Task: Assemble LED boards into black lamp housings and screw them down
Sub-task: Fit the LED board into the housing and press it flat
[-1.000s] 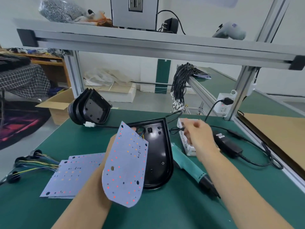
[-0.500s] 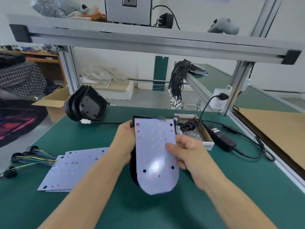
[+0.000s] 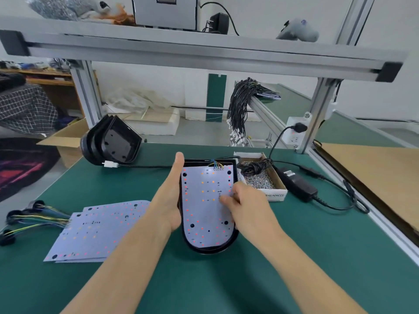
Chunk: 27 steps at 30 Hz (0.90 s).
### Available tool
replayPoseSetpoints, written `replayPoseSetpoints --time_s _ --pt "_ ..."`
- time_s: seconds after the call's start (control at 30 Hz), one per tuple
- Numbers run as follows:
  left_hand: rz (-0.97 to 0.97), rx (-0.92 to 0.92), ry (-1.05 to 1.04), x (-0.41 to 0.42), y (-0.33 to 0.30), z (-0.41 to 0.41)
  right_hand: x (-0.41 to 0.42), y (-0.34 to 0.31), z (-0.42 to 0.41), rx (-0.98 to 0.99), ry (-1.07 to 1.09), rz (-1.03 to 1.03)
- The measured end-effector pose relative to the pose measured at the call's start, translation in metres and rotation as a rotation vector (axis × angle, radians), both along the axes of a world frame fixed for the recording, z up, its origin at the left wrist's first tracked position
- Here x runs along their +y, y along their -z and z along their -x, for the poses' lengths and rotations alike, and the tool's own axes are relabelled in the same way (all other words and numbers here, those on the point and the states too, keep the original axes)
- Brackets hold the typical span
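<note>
A white LED board [image 3: 204,207] with red and orange dots lies inside a black lamp housing [image 3: 210,249] on the green mat. Coloured wires run from the board's far edge. My left hand [image 3: 169,198] rests flat against the housing's left side, thumb straight along its rim. My right hand [image 3: 243,203] lies on the board's right half with its fingers curled, fingertips pressing the board. A cardboard box of screws [image 3: 260,180] stands just right of the housing.
A stack of spare LED boards [image 3: 97,230] with wire leads [image 3: 34,219] lies at the left. Nested black housings [image 3: 111,143] stand at the back left. A black power adapter [image 3: 297,184] and cable lie right of the screw box. A bundle of black cables [image 3: 238,107] hangs behind.
The LED board, held tilted above the housing before, now lies flat inside it. My left hand moved to the housing's side and my right hand came onto the board.
</note>
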<state>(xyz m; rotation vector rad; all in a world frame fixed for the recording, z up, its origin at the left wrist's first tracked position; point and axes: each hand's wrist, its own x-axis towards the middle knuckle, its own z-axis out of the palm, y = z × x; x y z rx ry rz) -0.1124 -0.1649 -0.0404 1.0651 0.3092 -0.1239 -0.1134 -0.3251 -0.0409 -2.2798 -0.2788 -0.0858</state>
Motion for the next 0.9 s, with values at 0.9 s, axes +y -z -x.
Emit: replayPoseSetpoints --time_s 0.9 --pt "-0.146 -0.204 -0.320 -0.010 0.002 0.010 0.016 -0.006 -0.013 0.190 0.047 -0.810"
